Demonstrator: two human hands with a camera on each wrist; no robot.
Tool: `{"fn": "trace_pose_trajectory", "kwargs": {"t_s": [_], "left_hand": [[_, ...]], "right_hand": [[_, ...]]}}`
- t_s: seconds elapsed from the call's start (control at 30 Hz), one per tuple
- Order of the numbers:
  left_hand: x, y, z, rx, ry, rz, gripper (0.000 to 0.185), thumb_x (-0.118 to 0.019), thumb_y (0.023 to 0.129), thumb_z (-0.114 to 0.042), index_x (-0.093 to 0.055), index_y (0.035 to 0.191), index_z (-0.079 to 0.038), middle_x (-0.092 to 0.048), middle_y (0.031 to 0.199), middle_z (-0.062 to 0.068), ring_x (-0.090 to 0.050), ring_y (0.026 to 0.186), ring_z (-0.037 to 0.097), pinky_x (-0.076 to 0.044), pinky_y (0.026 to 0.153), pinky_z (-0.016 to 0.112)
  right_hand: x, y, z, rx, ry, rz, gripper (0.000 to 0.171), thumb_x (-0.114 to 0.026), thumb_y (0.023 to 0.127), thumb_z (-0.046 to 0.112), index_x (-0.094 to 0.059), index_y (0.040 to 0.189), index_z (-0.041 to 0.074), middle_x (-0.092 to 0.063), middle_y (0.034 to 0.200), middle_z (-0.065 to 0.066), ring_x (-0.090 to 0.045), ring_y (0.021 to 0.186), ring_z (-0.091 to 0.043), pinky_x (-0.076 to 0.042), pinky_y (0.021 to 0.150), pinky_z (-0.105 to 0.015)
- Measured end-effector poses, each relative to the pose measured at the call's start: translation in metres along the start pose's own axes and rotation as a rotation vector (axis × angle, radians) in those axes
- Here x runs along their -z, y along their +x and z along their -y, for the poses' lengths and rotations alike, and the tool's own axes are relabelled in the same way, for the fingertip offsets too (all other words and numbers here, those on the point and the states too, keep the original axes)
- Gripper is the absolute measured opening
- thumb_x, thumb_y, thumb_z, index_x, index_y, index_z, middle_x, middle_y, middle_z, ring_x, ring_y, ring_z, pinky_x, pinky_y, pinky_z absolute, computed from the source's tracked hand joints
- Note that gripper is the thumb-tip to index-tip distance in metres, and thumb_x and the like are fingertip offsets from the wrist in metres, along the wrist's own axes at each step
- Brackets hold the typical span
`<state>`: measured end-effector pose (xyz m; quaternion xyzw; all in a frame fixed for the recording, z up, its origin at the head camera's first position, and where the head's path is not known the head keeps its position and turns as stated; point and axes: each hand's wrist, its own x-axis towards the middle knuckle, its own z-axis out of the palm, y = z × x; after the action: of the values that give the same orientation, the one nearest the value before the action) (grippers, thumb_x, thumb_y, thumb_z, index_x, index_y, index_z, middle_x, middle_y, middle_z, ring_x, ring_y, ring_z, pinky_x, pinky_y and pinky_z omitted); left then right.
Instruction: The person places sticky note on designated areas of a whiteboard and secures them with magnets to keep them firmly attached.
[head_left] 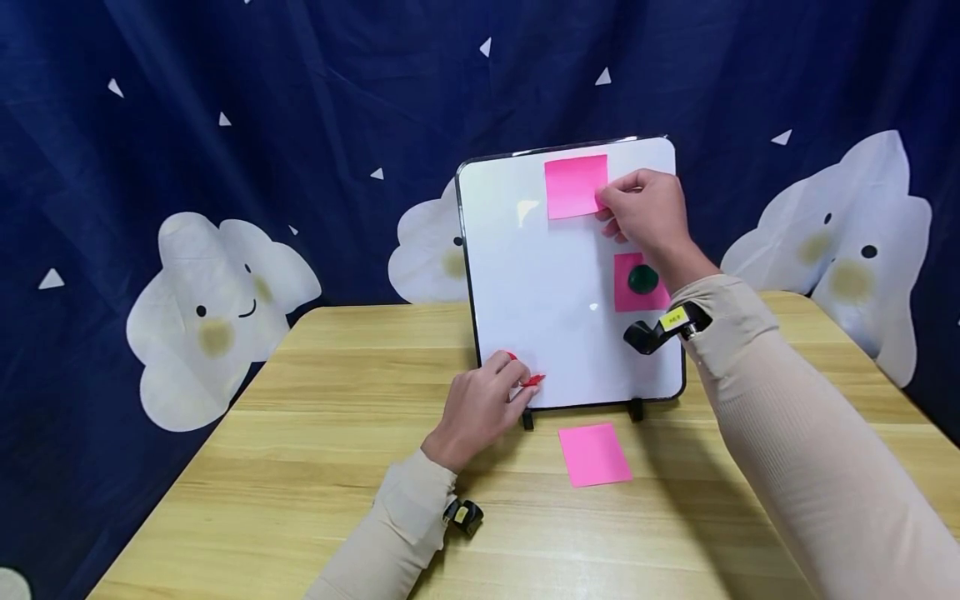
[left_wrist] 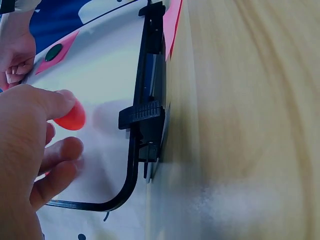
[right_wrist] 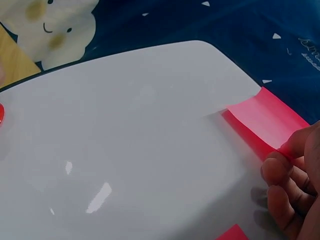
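Observation:
A white magnetic board (head_left: 555, 300) stands upright on the wooden table (head_left: 315, 467). My right hand (head_left: 611, 207) pinches the right edge of a pink sticky note (head_left: 574, 186) against the board's top; in the right wrist view the note (right_wrist: 262, 121) bulges off the board (right_wrist: 140, 135) beside my curled fingers (right_wrist: 285, 187). Lower right, a green magnet (head_left: 642, 278) pins a second pink note (head_left: 628, 292). My left hand (head_left: 519, 380) pinches a red magnet (head_left: 532, 380) at the board's lower left; the left wrist view shows the magnet (left_wrist: 71, 117) between thumb and fingers.
A third pink note (head_left: 595, 454) lies flat on the table just before the board's black feet (head_left: 528, 419). The board's black stand (left_wrist: 145, 120) shows in the left wrist view. A dark blue curtain (head_left: 225, 125) with white clouds hangs behind the table.

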<state>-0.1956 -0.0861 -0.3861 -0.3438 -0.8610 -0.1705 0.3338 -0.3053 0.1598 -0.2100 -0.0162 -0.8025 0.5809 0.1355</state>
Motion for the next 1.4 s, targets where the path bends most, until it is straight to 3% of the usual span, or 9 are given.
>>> {"fn": "trace_pose_trajectory", "kwargs": {"t_s": [0.17, 0.37, 0.67, 0.87, 1.03, 1.2, 1.4], "left_hand": [[0.0, 0.001, 0.0, -0.012, -0.018, -0.028, 0.017, -0.08, 0.087, -0.024, -0.066, 0.086, -0.015, -0.059, 0.086, -0.004, -0.045, 0.052, 0.003, -0.035, 0.045, 0.018], [0.002, 0.005, -0.001, 0.03, -0.089, -0.013, 0.015, -0.077, 0.09, -0.024, -0.069, 0.096, -0.012, -0.063, 0.086, -0.004, -0.051, 0.06, 0.002, -0.04, 0.051, 0.015], [0.015, 0.029, 0.001, 0.069, -0.159, -0.064, 0.016, -0.074, 0.093, -0.023, -0.073, 0.102, -0.011, -0.066, 0.087, -0.004, -0.05, 0.061, 0.003, -0.042, 0.053, 0.017], [0.023, 0.054, 0.002, 0.218, -0.322, -0.081, 0.015, -0.074, 0.093, -0.018, -0.074, 0.103, -0.007, -0.071, 0.088, -0.001, -0.05, 0.057, 0.006, -0.043, 0.049, 0.021], [0.029, 0.075, 0.005, 0.396, -0.508, -0.079, 0.017, -0.071, 0.095, -0.018, -0.073, 0.107, -0.006, -0.071, 0.086, 0.001, -0.058, 0.056, 0.008, -0.045, 0.045, 0.027], [0.037, 0.094, 0.008, 0.564, -0.672, -0.085, 0.018, -0.07, 0.096, -0.02, -0.072, 0.11, -0.009, -0.071, 0.088, 0.005, -0.064, 0.061, 0.016, -0.046, 0.049, 0.029], [0.043, 0.124, 0.013, 0.685, -0.785, -0.12, 0.017, -0.069, 0.097, -0.022, -0.072, 0.11, -0.012, -0.072, 0.092, 0.001, -0.066, 0.064, 0.021, -0.045, 0.052, 0.026]], "right_hand": [[-0.001, 0.002, 0.0, -0.008, -0.011, 0.002, 0.029, -0.068, 0.096, 0.036, -0.069, 0.109, 0.011, -0.072, 0.091, -0.006, -0.066, 0.066, -0.016, -0.053, 0.061, -0.023], [-0.002, 0.003, 0.0, -0.013, -0.026, 0.007, 0.029, -0.068, 0.095, 0.037, -0.068, 0.108, 0.011, -0.072, 0.09, -0.006, -0.066, 0.066, -0.017, -0.053, 0.061, -0.023], [-0.004, 0.002, 0.003, -0.025, -0.043, -0.007, 0.028, -0.066, 0.096, 0.037, -0.068, 0.108, 0.011, -0.072, 0.092, -0.007, -0.067, 0.069, -0.017, -0.054, 0.063, -0.024], [-0.006, 0.002, 0.002, -0.013, -0.051, -0.014, 0.027, -0.066, 0.096, 0.036, -0.068, 0.107, 0.011, -0.071, 0.089, -0.007, -0.066, 0.065, -0.016, -0.053, 0.061, -0.024], [-0.007, 0.002, 0.003, -0.003, -0.058, -0.022, 0.025, -0.066, 0.096, 0.034, -0.067, 0.103, 0.011, -0.071, 0.086, -0.006, -0.066, 0.064, -0.016, -0.053, 0.06, -0.024], [-0.006, 0.001, 0.003, -0.002, -0.055, -0.018, 0.025, -0.066, 0.095, 0.034, -0.067, 0.102, 0.01, -0.07, 0.085, -0.006, -0.065, 0.063, -0.016, -0.053, 0.06, -0.024], [-0.007, 0.0, 0.003, 0.001, -0.056, -0.02, 0.025, -0.066, 0.095, 0.034, -0.067, 0.103, 0.01, -0.07, 0.086, -0.007, -0.065, 0.064, -0.015, -0.053, 0.06, -0.024]]}}
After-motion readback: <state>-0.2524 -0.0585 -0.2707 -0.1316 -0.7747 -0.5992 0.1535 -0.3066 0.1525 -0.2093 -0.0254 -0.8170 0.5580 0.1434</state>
